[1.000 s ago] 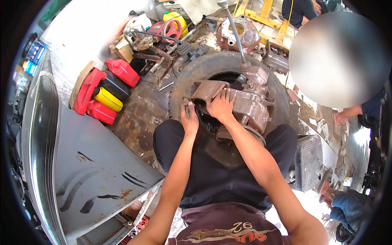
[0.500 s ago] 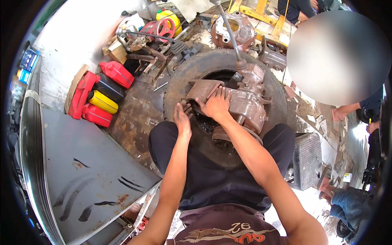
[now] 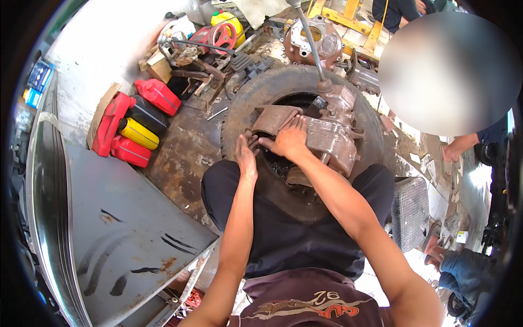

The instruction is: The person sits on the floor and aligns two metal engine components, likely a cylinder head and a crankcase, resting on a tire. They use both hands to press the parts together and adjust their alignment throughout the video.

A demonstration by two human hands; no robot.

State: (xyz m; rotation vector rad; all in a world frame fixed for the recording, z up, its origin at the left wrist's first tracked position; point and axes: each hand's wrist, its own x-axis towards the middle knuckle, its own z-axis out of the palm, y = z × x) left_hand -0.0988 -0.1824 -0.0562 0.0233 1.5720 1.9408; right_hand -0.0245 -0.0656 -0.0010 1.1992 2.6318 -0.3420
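Brown housing (image 3: 330,136), partly hidden beneath loosely spread right fingers (image 3: 295,126) (left fingers (image 3: 242,146): grip unclear)

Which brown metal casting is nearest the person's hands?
The casting on the tyre, under the right hand; the round casting and blocky casting lie beyond the tyre.

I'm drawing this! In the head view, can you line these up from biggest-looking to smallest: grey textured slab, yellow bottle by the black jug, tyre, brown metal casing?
1. Tyre, partly covered
2. Brown metal casing
3. Grey textured slab
4. Yellow bottle
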